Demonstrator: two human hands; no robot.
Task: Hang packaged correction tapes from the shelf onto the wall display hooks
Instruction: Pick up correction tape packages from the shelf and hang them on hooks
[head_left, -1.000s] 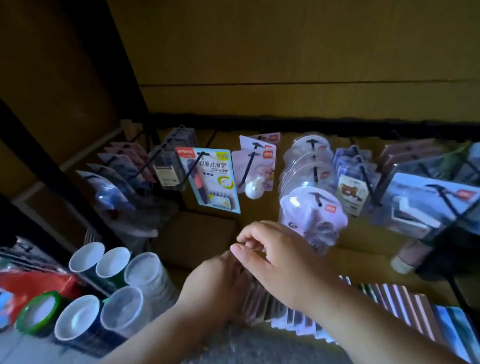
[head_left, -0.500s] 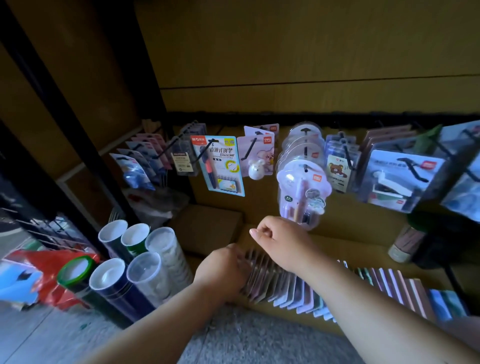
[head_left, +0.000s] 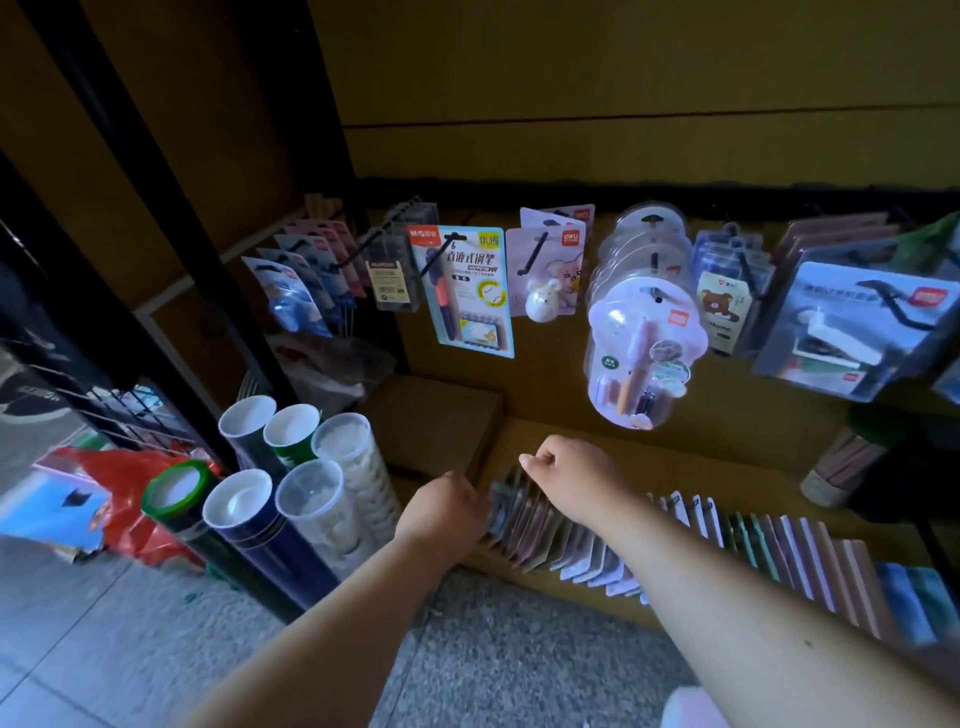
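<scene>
A row of flat carded packages (head_left: 613, 540) stands on edge along the low shelf (head_left: 737, 467), leaning like filed cards; the card backs run pink and grey at the left end, pale blue and white in the middle, green, pink and blue to the right. Whether these are correction tapes cannot be read in the dim light.

The left hand (head_left: 447, 506) sits at the left end of the row, knuckles up, fingers curled down against the first packs; the tips are hidden, so a grip cannot be confirmed. The right hand (head_left: 569, 467) is just above the same end, fingers (head_left: 532, 460) bent in with thumb and forefinger close together, touching the top edge of a pack; whether it pinches one cannot be told.

A plain cardboard box (head_left: 436, 421) lies on the shelf just left of the row. On the wall panel above, black wire hooks (head_left: 535, 252) carry blister packs: a blue-carded fountain pen pack (head_left: 462, 291), a pink card with a small white mouse figure (head_left: 543, 296), a stack of clear cloud-shaped pen blisters (head_left: 641, 338), a bear-printed pack (head_left: 719, 306) and a stapler pack (head_left: 841, 338). Left of the shelf, upright paper rolls (head_left: 291, 483) with round capped ends stand on the floor beside a black frame post (head_left: 171, 218).
</scene>
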